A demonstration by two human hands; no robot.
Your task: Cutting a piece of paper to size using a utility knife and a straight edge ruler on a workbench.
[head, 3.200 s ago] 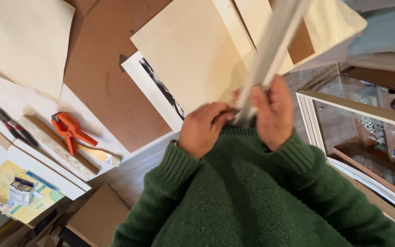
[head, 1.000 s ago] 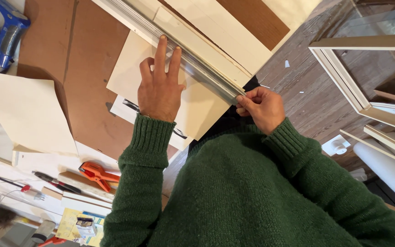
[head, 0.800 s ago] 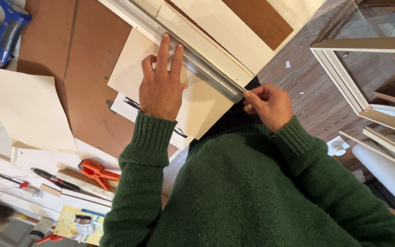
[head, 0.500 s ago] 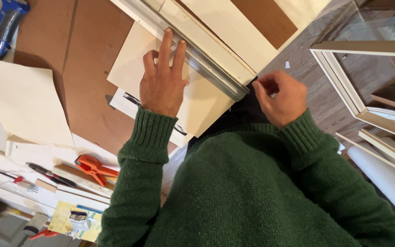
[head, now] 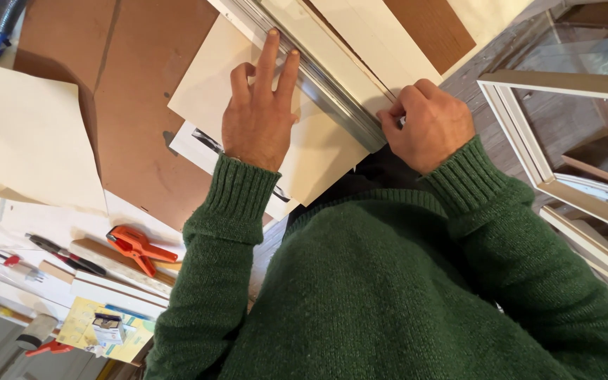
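Left hand flat and spread, fingers stretched forward, tips touching the near edge of a long silver-grey frame moulding, palm pressing on a cream mat board. Right hand curled, fingertips pinched at the cut end of the same moulding, just where it stops over the board's lower edge; what exactly sits between those fingertips cannot be told. Moulding lying diagonally across the desk, from upper left down to the right hand, with a cream strip alongside and touching it. Risks, judged from this: only light fingertip contact on the left, so a push from the right hand could probably swing or slide the moulding out of line; cream board lying loose over a printed sheet and brown backing board, so likely to creep under sideways pressure; sharp cut end close to the pinching fingers, a likely nick. Further out: loose cream sheet at left, orange spring clamp and red-tipped pen near the left elbow, both within sweeping range of a green sleeve; white glazed frames at right, near the right forearm, liable to be knocked.
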